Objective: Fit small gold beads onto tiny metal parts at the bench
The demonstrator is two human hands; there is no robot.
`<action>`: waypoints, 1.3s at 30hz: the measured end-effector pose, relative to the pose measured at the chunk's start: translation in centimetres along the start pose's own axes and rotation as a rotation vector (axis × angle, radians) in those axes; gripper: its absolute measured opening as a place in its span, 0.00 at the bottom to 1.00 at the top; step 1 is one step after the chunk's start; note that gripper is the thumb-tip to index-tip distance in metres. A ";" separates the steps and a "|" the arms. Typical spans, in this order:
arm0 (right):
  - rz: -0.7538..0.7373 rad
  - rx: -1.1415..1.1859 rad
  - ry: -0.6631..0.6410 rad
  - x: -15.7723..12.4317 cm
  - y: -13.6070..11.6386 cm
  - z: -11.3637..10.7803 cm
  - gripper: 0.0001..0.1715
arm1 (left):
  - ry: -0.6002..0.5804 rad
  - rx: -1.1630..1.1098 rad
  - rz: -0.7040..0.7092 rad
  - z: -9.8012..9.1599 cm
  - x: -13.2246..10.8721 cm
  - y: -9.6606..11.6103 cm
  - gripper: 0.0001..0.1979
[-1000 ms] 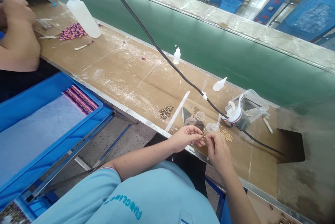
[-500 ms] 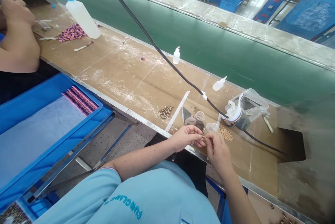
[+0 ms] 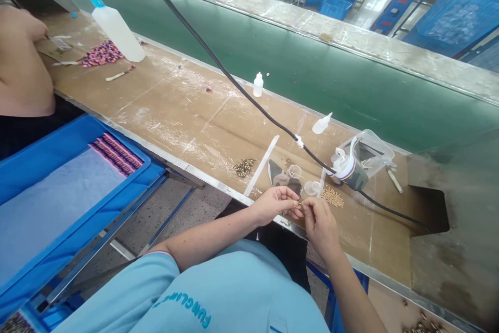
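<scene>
My left hand (image 3: pixel 277 204) is closed in a pinch near the table's front edge, its thumb and fingertips meeting around a small brownish piece (image 3: pixel 299 203). The fingertips of my right hand (image 3: pixel 320 220) pinch at the same piece from the other side. It is too small to name. Just beyond the hands lie a dark patterned cloth (image 3: pixel 286 177) and two small clear round cups, one by the cloth (image 3: pixel 294 171) and one farther right (image 3: pixel 312 188). A heap of tan bead-like pieces (image 3: pixel 332 197) is right of them; dark and gold ring-like pieces (image 3: pixel 244 167) lie to the left.
A black cable (image 3: pixel 234 70) slants across the table to a clear plastic container (image 3: pixel 376 148). Small white bottles (image 3: pixel 258 85) and a large blue-tipped bottle (image 3: pixel 119 31) stand behind. On the left are a blue tray (image 3: pixel 78 133) and a co-worker's arm (image 3: pixel 23 70).
My hands keep their pinch with little visible movement. The view has shifted slightly. At the far left, the co-worker's hand and forearm have changed position.
</scene>
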State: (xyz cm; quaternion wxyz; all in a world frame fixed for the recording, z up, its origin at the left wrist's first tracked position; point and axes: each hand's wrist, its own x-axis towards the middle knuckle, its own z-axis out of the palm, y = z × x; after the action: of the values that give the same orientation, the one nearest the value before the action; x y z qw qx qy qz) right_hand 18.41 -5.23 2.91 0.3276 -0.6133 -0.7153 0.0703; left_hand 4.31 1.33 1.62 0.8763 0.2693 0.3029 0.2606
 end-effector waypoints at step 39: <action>-0.047 -0.122 0.241 -2.7 -0.4 0.6 0.05 | 0.041 0.259 0.273 0.4 -1.4 -1.5 0.15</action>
State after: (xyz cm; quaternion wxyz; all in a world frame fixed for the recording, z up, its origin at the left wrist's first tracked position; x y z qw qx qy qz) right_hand 17.81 -7.61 1.64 0.3745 -0.6193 -0.6879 -0.0553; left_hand 4.06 -0.75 1.47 0.7845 0.4131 0.3125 0.3410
